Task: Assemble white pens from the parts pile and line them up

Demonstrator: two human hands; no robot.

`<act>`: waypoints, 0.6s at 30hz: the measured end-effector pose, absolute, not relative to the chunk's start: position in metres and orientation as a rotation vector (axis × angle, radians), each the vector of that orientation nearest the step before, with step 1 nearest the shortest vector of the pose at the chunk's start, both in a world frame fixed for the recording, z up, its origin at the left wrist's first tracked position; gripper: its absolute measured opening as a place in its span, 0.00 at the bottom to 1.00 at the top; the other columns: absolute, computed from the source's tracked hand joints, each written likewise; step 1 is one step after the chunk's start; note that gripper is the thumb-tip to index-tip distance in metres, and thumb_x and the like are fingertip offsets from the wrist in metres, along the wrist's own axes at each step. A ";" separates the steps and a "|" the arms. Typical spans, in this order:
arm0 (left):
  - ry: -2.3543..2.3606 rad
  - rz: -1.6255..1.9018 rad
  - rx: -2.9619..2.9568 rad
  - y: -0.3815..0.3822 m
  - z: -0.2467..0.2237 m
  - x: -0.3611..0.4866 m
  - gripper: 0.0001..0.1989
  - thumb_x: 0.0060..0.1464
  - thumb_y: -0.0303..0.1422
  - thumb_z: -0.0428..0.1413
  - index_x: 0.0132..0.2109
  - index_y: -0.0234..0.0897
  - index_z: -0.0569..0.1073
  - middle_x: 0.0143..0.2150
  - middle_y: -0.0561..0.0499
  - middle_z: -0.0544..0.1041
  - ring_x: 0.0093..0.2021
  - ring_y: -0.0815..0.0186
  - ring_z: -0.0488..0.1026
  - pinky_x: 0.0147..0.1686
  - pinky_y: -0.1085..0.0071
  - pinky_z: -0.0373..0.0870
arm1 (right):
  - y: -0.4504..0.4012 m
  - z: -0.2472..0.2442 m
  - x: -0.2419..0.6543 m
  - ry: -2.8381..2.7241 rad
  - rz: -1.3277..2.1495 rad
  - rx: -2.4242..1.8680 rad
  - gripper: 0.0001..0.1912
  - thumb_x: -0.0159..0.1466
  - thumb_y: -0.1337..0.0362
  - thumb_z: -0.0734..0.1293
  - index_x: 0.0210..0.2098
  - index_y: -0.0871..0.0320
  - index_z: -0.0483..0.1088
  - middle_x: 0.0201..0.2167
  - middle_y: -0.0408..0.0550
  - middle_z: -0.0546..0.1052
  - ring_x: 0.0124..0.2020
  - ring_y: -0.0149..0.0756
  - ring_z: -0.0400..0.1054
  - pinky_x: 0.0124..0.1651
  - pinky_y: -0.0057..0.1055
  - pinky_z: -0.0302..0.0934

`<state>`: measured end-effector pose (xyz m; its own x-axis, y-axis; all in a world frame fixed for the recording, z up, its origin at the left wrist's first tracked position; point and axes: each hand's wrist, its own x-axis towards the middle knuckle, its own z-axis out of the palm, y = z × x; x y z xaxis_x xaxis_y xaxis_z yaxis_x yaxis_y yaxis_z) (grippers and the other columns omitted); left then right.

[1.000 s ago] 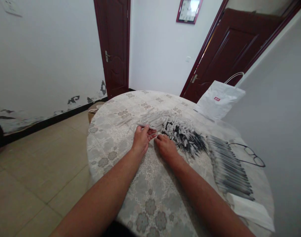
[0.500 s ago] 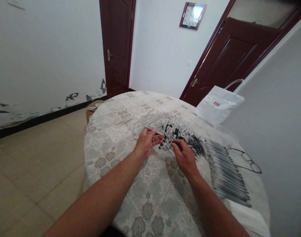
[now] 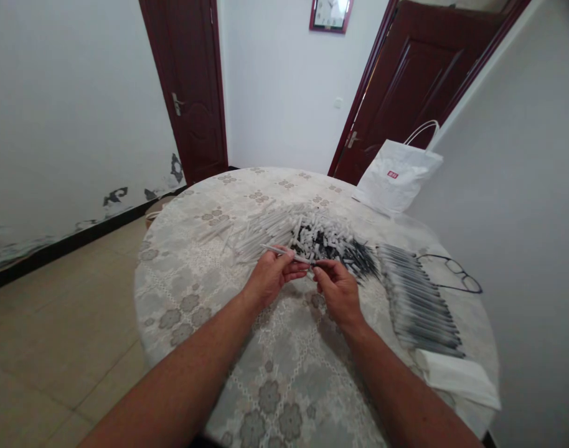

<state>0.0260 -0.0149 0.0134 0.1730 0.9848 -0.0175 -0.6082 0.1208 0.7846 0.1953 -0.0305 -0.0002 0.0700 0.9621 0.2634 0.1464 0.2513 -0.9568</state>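
My left hand pinches a slim whitish pen barrel between thumb and fingers, its free end pointing to the left. At the barrel's right end, the closed fingertips of my right hand grip a small dark pen part; whether it sits inside the barrel is too small to tell. Just beyond both hands lies a heap of clear-white pen barrels, short white pieces and thin black pointed pieces.
A long row of grey-and-clear pens lies to the right, beside black-framed glasses. A folded white bag is at the near right edge. Farther back stands a white carrier bag on the round table with its patterned cloth.
My right hand has come up against the barrel in my left hand, with a dark part now at its fingertips. The whole view has shifted slightly.
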 end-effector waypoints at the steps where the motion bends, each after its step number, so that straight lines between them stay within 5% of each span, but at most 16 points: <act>1: 0.643 1.277 0.744 -0.015 0.013 0.027 0.16 0.56 0.35 0.62 0.42 0.38 0.61 0.41 0.42 0.81 0.39 0.57 0.82 0.41 0.61 0.79 | -0.030 0.000 0.196 -1.356 0.881 -1.143 0.15 0.61 0.54 0.69 0.42 0.57 0.73 0.31 0.45 0.77 0.27 0.32 0.67 0.29 0.28 0.62; 18: 0.636 1.263 0.769 -0.016 0.013 0.027 0.16 0.56 0.36 0.62 0.42 0.38 0.61 0.41 0.43 0.81 0.39 0.57 0.82 0.42 0.59 0.78 | -0.031 0.000 0.197 -1.438 0.764 -1.195 0.15 0.61 0.53 0.68 0.42 0.57 0.75 0.33 0.48 0.79 0.33 0.36 0.71 0.32 0.29 0.63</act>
<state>0.0266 -0.0160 0.0130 0.1982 0.9802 -0.0053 -0.5877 0.1231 0.7996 0.1969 -0.0313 -0.0003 0.0680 0.9448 0.3204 0.2632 0.2928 -0.9192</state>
